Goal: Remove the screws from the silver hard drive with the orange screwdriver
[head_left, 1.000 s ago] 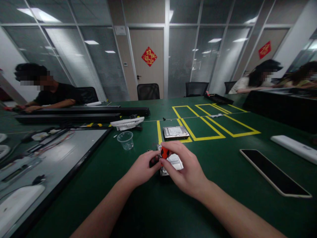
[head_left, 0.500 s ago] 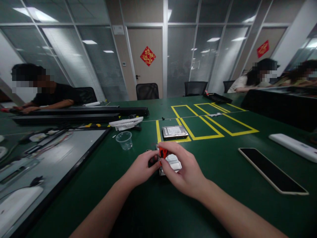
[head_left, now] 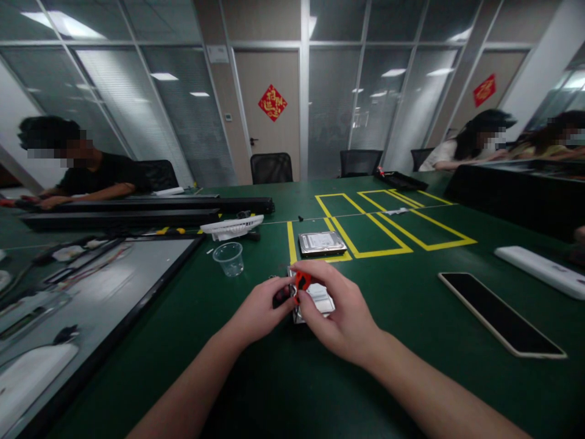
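Observation:
A silver hard drive with a white label lies in front of me, partly covered by my hands. My right hand reaches over it, thumb and fingertips closed round the orange-and-black handle of a screwdriver. The tool's tip is hidden. At the drive's left edge, my left hand is closed, its thumb and index finger meeting the edge beside the handle. Something dark shows between those fingers, too small to make out. A second hard drive lies flat just beyond, label up.
A clear plastic cup and a white plastic part stand left of the drives. A large panel with cables fills the left. To the right lie a phone and a white bar. Yellow tape marks the green table. Other people sit across.
The orange handle has turned slightly between my right fingertips. My left hand and the hard drives hold their places.

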Available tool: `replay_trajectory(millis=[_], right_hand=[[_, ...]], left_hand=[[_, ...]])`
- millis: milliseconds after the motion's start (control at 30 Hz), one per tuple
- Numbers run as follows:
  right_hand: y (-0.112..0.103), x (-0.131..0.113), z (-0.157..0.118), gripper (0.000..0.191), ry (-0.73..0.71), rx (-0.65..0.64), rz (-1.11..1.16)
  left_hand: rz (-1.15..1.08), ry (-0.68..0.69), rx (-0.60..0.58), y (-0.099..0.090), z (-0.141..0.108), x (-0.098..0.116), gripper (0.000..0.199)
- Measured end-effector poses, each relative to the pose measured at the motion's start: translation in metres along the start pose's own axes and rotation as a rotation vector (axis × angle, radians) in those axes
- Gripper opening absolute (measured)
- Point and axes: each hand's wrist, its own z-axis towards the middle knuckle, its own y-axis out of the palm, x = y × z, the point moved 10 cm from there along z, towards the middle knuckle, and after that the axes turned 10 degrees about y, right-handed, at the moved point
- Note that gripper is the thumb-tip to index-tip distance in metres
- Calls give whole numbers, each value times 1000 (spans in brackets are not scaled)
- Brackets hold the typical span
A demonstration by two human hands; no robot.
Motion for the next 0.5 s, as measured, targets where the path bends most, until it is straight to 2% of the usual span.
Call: replay_trajectory(millis=[200,367,500], right_hand=[[0,9,-2,54,75,-1,34],[-3,-2,1,47,-21,25,-10],[-6,-3,3,44,-31,52,-12]], left_hand=[[21,-4,-6,-1,1,2,22],[-21,-8,-2,-1,0,0,23],[-17,26,2,0,0,0,26]])
